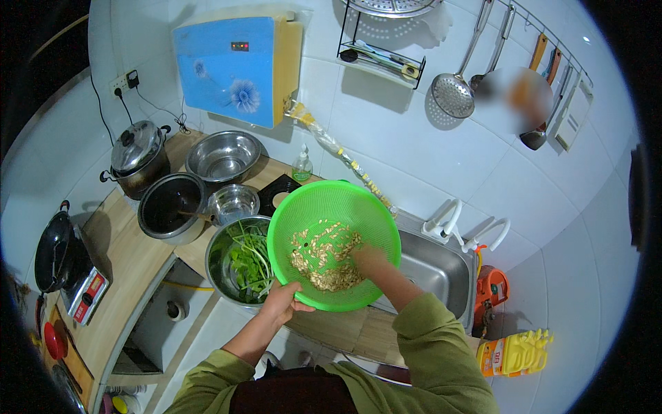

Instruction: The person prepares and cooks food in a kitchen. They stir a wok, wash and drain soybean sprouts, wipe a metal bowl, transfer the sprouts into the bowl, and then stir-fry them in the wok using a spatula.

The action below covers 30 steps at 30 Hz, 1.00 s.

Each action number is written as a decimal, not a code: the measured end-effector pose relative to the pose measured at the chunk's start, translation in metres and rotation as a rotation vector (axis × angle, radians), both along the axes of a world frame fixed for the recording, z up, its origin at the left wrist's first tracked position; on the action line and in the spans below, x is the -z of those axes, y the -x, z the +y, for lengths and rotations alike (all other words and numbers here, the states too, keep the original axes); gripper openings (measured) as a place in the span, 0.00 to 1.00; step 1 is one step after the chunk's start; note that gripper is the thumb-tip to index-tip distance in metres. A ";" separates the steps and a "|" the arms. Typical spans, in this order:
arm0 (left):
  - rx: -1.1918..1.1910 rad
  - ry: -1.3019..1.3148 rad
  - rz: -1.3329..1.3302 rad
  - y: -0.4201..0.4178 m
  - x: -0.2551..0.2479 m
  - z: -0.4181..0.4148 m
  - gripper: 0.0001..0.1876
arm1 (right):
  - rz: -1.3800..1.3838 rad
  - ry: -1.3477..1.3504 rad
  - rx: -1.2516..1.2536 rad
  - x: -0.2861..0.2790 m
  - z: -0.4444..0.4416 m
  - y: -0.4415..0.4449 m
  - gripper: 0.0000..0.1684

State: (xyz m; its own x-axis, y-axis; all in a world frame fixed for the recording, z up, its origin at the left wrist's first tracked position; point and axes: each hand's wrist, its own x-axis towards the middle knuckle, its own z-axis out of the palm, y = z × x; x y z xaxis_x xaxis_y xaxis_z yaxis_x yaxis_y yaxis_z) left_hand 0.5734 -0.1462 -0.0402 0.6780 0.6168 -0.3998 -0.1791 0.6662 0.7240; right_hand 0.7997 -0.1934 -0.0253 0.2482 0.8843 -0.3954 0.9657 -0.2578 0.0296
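Note:
My left hand [284, 301] grips the near rim of a bright green plastic colander [380, 217], tilted over the edge of the sink. Pale seeds or kernels [333, 279] lie in it, heaped on the near side and scattered thinly over the mesh. Inside the colander is my right hand [370, 260], blurred at the right edge of the seeds; its fingers are too indistinct to show whether they hold any. Left of the colander, and partly covered by it, a steel bowl [220, 274] contains leafy green vegetables [251, 261].
Right of the colander is a steel sink [439, 266] with white taps [446, 220]. Several pots and basins, including a lidded pot [139, 155] and a steel basin [223, 158], crowd the left counter. A wok [54, 248] stands beyond them. Yellow jugs [517, 354] stand at lower right.

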 end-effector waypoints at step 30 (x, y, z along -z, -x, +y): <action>0.027 0.041 0.007 -0.003 0.001 -0.004 0.27 | 0.740 -0.477 0.070 -0.042 -0.009 -0.023 0.12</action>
State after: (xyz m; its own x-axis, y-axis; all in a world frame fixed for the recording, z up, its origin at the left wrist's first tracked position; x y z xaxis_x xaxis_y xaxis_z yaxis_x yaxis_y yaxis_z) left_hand 0.5761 -0.1501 -0.0409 0.6913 0.5814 -0.4291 -0.1559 0.6999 0.6970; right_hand 0.8229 -0.2020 0.0172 0.1349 0.9884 -0.0691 0.6761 -0.1428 -0.7228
